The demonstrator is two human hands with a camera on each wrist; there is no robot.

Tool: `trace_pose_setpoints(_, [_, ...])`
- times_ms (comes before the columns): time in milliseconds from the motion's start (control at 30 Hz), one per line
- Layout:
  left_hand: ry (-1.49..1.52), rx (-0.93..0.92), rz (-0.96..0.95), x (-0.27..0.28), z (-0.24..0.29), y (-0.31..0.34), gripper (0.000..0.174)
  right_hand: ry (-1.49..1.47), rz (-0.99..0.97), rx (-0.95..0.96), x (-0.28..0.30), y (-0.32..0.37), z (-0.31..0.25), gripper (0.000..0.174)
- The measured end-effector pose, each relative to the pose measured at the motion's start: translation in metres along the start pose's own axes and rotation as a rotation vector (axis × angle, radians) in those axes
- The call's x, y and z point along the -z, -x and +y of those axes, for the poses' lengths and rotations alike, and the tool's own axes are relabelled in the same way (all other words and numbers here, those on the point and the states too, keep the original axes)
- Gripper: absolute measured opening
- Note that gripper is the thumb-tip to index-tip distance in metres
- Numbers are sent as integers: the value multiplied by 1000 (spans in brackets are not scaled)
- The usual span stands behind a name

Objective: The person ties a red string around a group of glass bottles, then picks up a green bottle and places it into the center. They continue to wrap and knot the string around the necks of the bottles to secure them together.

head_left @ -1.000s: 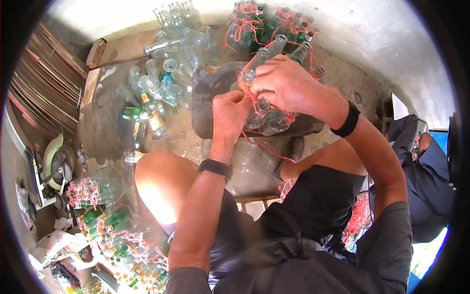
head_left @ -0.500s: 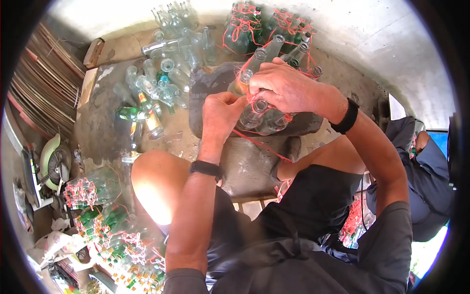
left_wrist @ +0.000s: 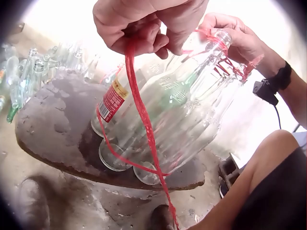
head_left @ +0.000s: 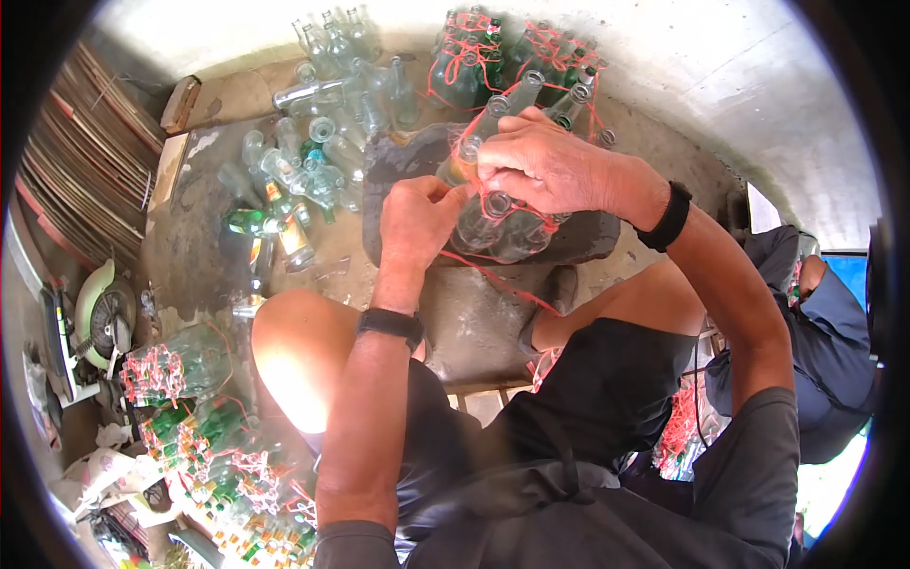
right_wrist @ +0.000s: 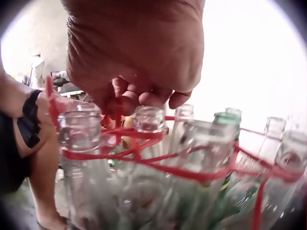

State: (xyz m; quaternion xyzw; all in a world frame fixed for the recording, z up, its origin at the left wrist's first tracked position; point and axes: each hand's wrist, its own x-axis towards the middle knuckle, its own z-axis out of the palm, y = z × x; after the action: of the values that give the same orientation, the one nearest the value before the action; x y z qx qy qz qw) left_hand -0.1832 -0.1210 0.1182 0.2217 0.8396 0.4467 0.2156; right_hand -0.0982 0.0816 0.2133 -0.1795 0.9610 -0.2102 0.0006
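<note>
A bundle of glass bottles (head_left: 479, 228) stands on a dark stone slab (head_left: 403, 156), red plastic string (right_wrist: 201, 175) looped from neck to neck. My left hand (head_left: 417, 220) is at the left of the bundle, its fingers curled round a red strand (left_wrist: 143, 110) that runs down past the bottle bases in the left wrist view. Over the necks, my right hand (head_left: 555, 166) has its fingers curled in and pinches string close above one bottle mouth (right_wrist: 148, 117). One clear bottle bears a red and gold label (left_wrist: 113, 101).
Loose clear bottles (head_left: 346, 156) lie and stand to the left of the slab. Tied bundles (head_left: 464, 71) stand at the back by the wall; more tied bottles (head_left: 227, 474) fill the lower left. Another person (head_left: 796, 351) sits at the right.
My left hand has drawn left, away from the right hand, with the strand in its fingers. The right hand stays over the bottle necks.
</note>
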Motion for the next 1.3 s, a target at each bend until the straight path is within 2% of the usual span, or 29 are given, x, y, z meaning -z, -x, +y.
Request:
trace_pose_setpoints(33, [30,12,1,-1,-1,-1,36,138,-12,27,5,-1,-2,9])
trace_pose_setpoints(67, [31,12,0,-1,0,-1,36,139,-12,27,9,-3,-3,9])
trace_pose_setpoints(133, [122,-47,13,0,3,0,35,126,-26,62,17,-7,-1,23])
trace_pose_setpoints(233, [202,-75,15,1,3,-2,35,72,-63,17,20,-8,3,30])
trace_pose_setpoints(267, [206,-75,15,2,8,0,35,75,-67,16,26,-10,1,30])
trace_pose_setpoints(333, [218,-104,-14,5,17,3,35,80,-306,-151,43,-16,-5,28])
trace_pose_setpoints(367, [221,-102,-13,4,19,3,35,80,-310,-150,45,-15,-4,28])
trace_pose_setpoints(433, [303,-69,-55,2,22,4,33,-198,-260,-160,50,-8,1,24])
trace_pose_setpoints(533, [380,-68,-90,-4,22,3,30,-301,-304,-266,61,-4,0,21])
trace_pose_setpoints(633, [390,-37,-123,-3,30,7,20,-286,-326,-217,68,-4,0,20])
trace_pose_setpoints(767, [416,-62,-145,-4,29,9,20,-247,-303,-224,67,2,7,20])
trace_pose_setpoints(833, [487,-53,-171,-5,29,9,21,-216,-290,-318,64,4,10,22])
trace_pose_setpoints(933, [565,-25,-205,-6,25,7,21,-192,-230,-282,60,9,17,23])
trace_pose_setpoints(1267, [528,-9,-203,-5,30,9,20,-168,-121,-294,42,24,30,16])
trace_pose_setpoints(1300, [517,-16,-195,-5,31,9,20,-204,-62,-295,39,24,29,16])
